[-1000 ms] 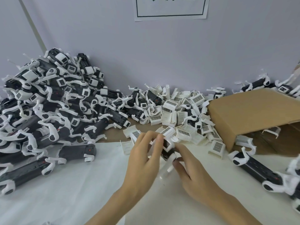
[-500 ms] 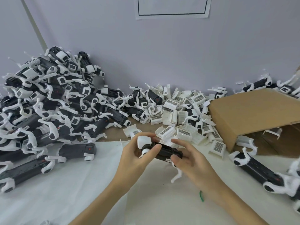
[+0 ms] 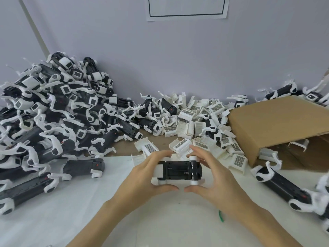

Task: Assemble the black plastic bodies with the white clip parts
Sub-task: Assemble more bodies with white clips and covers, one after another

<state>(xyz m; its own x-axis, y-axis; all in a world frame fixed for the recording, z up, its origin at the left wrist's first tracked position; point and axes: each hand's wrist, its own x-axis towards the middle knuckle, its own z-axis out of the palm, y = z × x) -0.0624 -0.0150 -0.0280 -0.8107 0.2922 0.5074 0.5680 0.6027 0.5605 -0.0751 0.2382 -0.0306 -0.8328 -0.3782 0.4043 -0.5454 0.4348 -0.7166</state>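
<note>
A: What is changing?
B: The black body point(image 3: 179, 170) is now lying level between both hands, turned flat from its earlier tilt; white clip parts point(image 3: 193, 159) are looking seated.
A: And the hands?
B: The left hand point(image 3: 142, 177) is gripping it at nine o'clock, the right hand point(image 3: 213, 177) at three, above the tabletop point(image 3: 71, 211).
</note>
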